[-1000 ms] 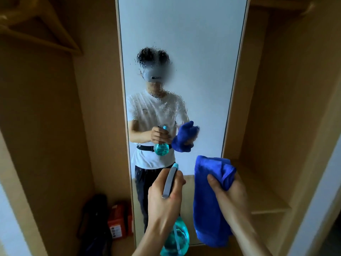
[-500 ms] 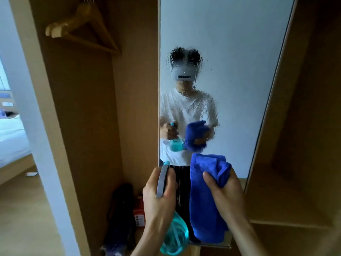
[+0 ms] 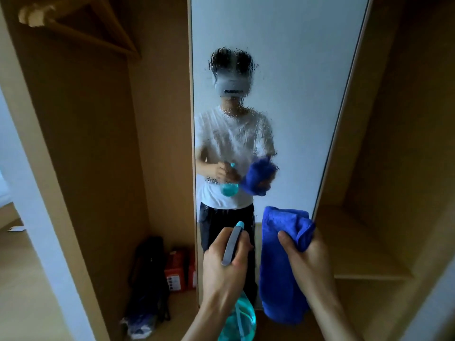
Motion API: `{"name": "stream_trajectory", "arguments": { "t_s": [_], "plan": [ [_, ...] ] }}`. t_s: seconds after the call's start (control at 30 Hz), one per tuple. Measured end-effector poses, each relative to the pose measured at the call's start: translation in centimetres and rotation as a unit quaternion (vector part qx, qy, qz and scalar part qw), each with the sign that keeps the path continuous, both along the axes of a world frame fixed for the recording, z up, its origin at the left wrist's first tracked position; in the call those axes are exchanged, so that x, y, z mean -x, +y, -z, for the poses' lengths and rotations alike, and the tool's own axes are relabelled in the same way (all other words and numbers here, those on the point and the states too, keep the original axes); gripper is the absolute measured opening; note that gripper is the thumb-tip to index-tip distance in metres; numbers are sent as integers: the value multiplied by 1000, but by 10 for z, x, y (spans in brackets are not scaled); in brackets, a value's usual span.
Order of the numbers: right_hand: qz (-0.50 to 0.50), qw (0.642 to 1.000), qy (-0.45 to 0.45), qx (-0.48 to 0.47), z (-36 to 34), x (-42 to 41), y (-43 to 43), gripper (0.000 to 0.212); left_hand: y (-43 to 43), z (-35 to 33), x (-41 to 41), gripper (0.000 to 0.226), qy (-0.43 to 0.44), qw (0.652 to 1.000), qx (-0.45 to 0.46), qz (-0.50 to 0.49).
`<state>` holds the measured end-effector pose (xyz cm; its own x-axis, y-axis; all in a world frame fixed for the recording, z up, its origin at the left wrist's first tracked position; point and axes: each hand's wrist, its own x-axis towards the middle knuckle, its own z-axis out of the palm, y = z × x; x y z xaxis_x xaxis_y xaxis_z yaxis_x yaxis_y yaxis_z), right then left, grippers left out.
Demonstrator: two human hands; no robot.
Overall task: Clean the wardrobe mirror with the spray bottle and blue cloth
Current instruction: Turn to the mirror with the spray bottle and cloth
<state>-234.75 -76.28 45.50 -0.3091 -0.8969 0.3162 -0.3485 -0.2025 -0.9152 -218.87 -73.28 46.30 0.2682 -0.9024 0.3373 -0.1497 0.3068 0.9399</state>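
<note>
1. While the left hand (image 3: 222, 271) wraps tight around the neck of the bottle (image 3: 237, 321), the grey trigger head runs up between the fingers and its teal nozzle tip pokes out at the top, aimed at the mirror (image 3: 290, 70)
2. Below that hand the teal, see-through body of the bottle hangs at the bottom edge of the head view, liquid visible inside
3. To the right, the right hand (image 3: 304, 258) is closed on the upper corner of the cloth (image 3: 280, 271), thumb pressed on the front and the top bunched in the fist; the rest of the blue cloth hangs straight down, just beside the bottle and in front of the lower part of the mirror
4. Neither bottle nor cloth touches the glass
5. Standing tall and narrow in the middle of the wardrobe (image 3: 88, 156), the mirror is speckled with droplets across its middle, over the reflection of the person's head and white shirt; the upper glass looks dry
6. Its reflection repeats both hands with bottle and cloth held at waist height
7. Left of the mirror, a wooden hanger (image 3: 81, 28) hangs at the top of an open compartment, and on its floor lie a dark bag (image 3: 147, 279) and a red box (image 3: 178, 271) just beside the mirror's frame
8. Right of the mirror, a bare wooden shelf (image 3: 357, 247) sits low in another compartment
</note>
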Motion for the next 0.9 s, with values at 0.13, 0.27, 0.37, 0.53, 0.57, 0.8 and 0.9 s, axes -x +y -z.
{"name": "stream_trajectory", "arguments": {
  "t_s": [0.13, 0.27, 0.37, 0.53, 0.57, 0.8, 0.9],
  "plan": [
    [46, 999, 1, -11, 5, 25, 9, 30, 1, -6, 22, 31, -9, 999, 16, 49],
    [95, 995, 7, -23, 7, 45, 15, 25, 1, -11, 41, 33, 2, 996, 24, 81],
    [120, 992, 13, -33, 8, 55, 19, 23, 0, -9, 48, 31, 5, 996, 17, 91],
    [127, 990, 25, -51, 8, 58, 26, 26, 0, -1, 52, 28, -9, 995, -12, 94],
    [126, 990, 26, -49, 8, 56, 27, 26, 1, 2, 52, 28, -12, 996, -13, 89],
    [80, 993, 55, -62, 18, 29, 24, 30, 3, 18, 27, 24, 0, 1000, -28, 1],
    [50, 995, 60, -62, 20, 13, 21, 32, 6, 20, 13, 27, 19, 999, -28, -32]
  ]
}}
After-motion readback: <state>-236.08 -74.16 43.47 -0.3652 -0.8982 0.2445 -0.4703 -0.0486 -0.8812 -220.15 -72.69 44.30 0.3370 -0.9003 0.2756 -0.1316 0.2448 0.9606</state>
